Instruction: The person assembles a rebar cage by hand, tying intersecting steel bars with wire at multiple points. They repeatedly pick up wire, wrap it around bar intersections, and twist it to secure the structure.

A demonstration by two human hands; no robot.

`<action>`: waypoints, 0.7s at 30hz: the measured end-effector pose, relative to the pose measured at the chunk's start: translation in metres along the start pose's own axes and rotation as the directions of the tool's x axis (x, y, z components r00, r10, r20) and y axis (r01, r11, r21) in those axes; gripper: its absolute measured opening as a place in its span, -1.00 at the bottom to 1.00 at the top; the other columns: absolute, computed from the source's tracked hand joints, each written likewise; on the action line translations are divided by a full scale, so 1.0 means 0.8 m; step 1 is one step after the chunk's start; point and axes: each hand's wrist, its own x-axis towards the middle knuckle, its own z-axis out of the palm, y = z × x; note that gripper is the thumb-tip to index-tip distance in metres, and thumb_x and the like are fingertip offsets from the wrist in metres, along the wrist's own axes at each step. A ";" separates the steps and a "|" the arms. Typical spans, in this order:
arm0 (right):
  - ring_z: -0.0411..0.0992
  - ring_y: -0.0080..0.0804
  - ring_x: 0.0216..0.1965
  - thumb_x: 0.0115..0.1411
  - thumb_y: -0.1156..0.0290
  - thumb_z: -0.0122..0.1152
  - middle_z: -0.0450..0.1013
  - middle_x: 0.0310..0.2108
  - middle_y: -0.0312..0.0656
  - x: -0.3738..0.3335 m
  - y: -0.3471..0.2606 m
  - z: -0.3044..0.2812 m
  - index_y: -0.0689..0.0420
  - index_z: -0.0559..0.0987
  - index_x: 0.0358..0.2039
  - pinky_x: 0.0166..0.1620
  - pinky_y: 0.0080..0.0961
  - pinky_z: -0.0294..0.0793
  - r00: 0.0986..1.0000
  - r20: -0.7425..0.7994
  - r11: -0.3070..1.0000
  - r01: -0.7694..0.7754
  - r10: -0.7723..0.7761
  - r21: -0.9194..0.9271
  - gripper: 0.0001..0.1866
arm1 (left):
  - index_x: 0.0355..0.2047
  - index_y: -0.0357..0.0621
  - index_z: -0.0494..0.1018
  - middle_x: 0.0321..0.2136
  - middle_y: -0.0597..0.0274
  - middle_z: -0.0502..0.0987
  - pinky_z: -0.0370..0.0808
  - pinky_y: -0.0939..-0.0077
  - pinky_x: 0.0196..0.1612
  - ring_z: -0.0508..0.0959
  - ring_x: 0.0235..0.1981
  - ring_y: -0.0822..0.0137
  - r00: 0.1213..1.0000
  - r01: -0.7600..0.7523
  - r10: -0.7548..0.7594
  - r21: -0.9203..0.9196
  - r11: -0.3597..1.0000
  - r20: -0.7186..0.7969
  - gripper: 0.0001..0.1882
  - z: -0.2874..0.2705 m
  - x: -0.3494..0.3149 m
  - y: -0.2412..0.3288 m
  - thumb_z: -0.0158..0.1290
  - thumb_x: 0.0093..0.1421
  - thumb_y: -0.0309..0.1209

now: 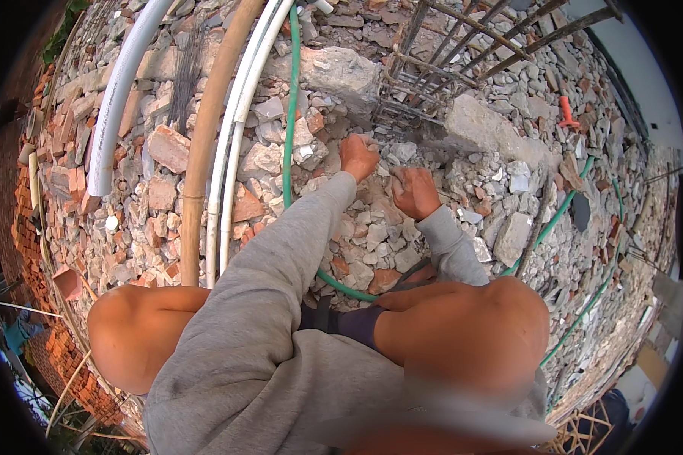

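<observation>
Seemingly unfinished: loose rubble (366, 241) by metal cage (481, 32), one o'clock.
Left hand (359, 157), right hand (416, 192): fingers curled narrow; contents cannot be told.

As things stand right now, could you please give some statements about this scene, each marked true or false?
1. The left hand and right hand are at the rubble. True.
2. Both hands are spread flat. False: both are curled.
3. The green hose lies between the bamboo pole and thin white pipes. False: the pipes lie between pole and hose.
4. An orange object lies right of both hands. True.
5. The sleeves are blue. False: they are grey.
</observation>
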 end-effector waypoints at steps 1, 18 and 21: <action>0.52 0.24 -0.24 0.20 0.35 0.19 0.58 -0.35 0.15 0.002 0.005 -0.004 0.16 0.69 -0.23 -0.13 0.09 0.48 0.998 -0.061 0.999 0.023 -0.025 -0.023 -0.78 | -0.26 -0.29 0.72 -0.33 -0.17 0.71 0.63 0.15 -0.18 0.72 -0.29 -0.03 0.996 0.073 -0.068 -0.121 0.990 0.050 -0.82 -0.001 0.001 -0.003 0.27 0.13 -0.49; 0.56 -0.19 -0.41 0.23 0.38 0.20 0.62 -0.44 0.04 0.022 0.025 -0.037 0.32 0.72 -0.17 -0.25 -0.32 0.52 0.895 0.412 0.777 -0.380 0.172 0.502 -0.70 | -0.33 -0.32 0.58 -0.15 -0.22 0.63 0.56 0.02 -0.08 0.63 -0.10 -0.14 0.783 -0.601 0.574 0.530 0.599 0.240 -0.82 -0.039 -0.005 -0.032 0.11 0.01 -0.56; 0.26 -0.55 -0.59 0.28 0.39 0.21 0.42 -0.60 -0.31 0.027 0.021 -0.036 0.34 0.72 -0.14 -0.46 -0.49 0.23 0.985 0.154 0.887 -0.137 0.075 0.441 -0.71 | -0.27 -0.20 0.67 -0.24 -0.14 0.68 0.57 -0.03 -0.07 0.67 -0.17 -0.21 0.932 -0.356 0.238 0.570 0.741 0.272 -0.80 -0.031 -0.010 -0.032 0.18 0.07 -0.49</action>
